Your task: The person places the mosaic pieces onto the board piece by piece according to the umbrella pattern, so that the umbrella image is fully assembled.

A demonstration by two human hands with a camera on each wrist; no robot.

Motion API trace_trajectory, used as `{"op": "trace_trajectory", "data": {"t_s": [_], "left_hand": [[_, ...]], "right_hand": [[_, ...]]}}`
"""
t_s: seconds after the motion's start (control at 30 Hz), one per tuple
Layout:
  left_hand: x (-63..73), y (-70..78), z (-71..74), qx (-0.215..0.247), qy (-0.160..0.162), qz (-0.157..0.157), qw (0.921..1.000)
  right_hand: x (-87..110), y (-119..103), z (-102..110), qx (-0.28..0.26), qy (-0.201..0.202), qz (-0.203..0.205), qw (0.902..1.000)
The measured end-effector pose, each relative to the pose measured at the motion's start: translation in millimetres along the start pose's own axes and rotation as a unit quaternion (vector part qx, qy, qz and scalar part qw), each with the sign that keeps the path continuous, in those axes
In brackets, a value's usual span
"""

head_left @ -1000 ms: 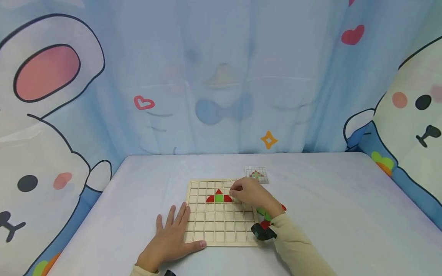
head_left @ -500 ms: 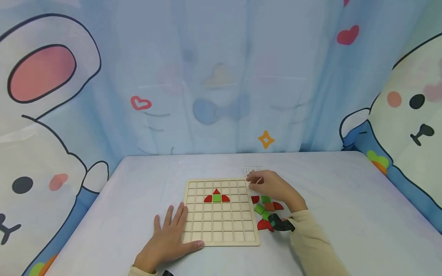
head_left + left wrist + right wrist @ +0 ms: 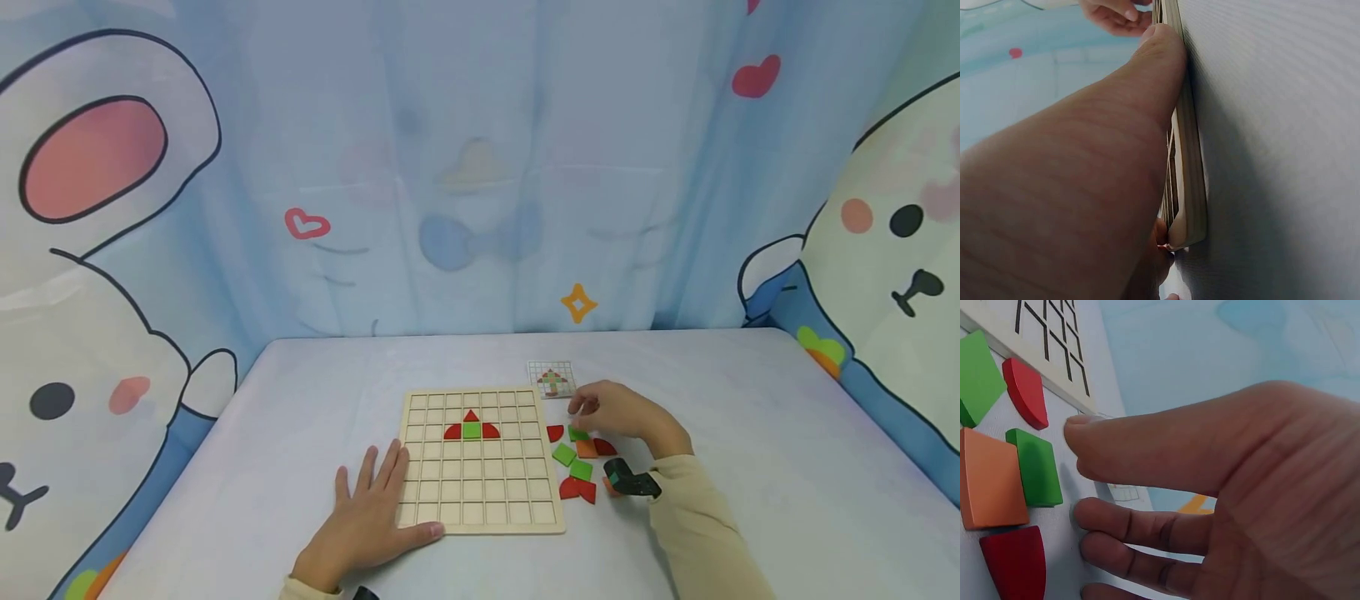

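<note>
My left hand (image 3: 367,512) rests with spread, straight fingers on the left edge of the wooden grid board (image 3: 480,487), its thumb along the front edge. On the board sit a green square (image 3: 471,430), a red triangle (image 3: 471,416) above it and red quarter-circles on both sides. My right hand (image 3: 624,415) hovers over loose pieces right of the board. In the right wrist view its fingers bend loosely beside a green block (image 3: 1038,469), apart from it; nothing shows between them. An orange block (image 3: 991,478) and a dark red quarter-circle (image 3: 1019,562) lie close by.
Behind the board's right corner lies a small pattern card (image 3: 552,379) with a printed grid and coloured figure. More loose pieces, such as a green square (image 3: 564,454) and red quarter-circles (image 3: 568,488), lie along the board's right edge. A patterned curtain (image 3: 480,275) hangs behind the table.
My right hand has moved from above the board to the right, past the card, down to the loose pieces. The left hand stays on the board. The pieces on the board look the same.
</note>
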State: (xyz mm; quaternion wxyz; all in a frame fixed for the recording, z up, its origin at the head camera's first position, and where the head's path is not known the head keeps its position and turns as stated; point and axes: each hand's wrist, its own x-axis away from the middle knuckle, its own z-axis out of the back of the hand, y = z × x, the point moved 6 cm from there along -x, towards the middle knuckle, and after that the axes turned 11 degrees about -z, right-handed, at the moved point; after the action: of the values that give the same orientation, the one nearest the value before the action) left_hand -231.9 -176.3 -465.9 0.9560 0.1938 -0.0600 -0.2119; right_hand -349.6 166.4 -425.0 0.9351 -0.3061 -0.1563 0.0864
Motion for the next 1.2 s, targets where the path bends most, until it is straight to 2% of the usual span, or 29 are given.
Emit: {"op": "trace_trajectory", "data": {"t_s": [0.23, 0.33, 0.53, 0.7, 0.9, 1.2], "left_hand": [[-1.7, -1.6, -1.3, -0.005, -0.001, 0.001, 1.0], [-2.3, -2.1, -1.2, -0.005, -0.004, 0.004, 1.0], [-2.5, -2.1, -1.2, -0.002, -0.005, 0.005, 1.0], [-2.1, -2.5, -1.6, 0.0, -0.005, 0.004, 1.0], [-1.7, -1.7, -1.3, -0.002, -0.004, 0.004, 1.0], [-1.4, -2.1, -1.9, 0.0, -0.005, 0.005, 1.0]], "right_hand": [[-0.9, 6, -3, 0.018, -0.011, -0.037, 0.9991], [-2.0, 5, -5, 0.012, -0.009, -0.024, 0.9996], [-6.9, -4, -15, -0.011, -0.017, 0.028, 0.9994], [-10.9, -13, -23, 0.001, -0.011, 0.064, 0.9979], [-9.7, -21, -26, 0.016, -0.001, 0.075, 0.997], [-11.9, -33, -28, 0.011, 0.011, 0.086, 0.9962]]}}
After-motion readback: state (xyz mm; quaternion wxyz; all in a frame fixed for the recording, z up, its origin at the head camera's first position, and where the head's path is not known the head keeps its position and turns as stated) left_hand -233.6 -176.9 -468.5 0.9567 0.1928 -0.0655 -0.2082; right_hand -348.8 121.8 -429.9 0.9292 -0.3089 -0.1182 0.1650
